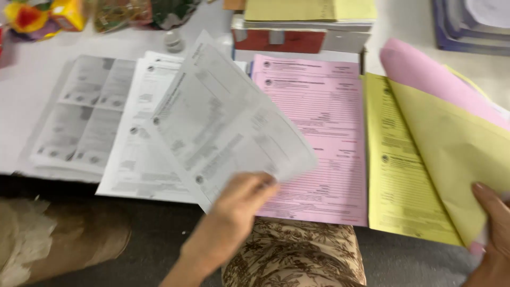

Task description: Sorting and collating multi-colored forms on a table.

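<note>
Your left hand (241, 199) pinches a white sheet (226, 125) over the white pile (139, 159) at 9 o'clock, your right hand (491, 223) grips lifted yellow pages (451, 154) at 3 o'clock, pink stack (319, 138) already laid between.

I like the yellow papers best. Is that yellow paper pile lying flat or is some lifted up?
Partly lifted. The right hand holds yellow and pink sheets curled up, above the flat yellow printed page.
</note>
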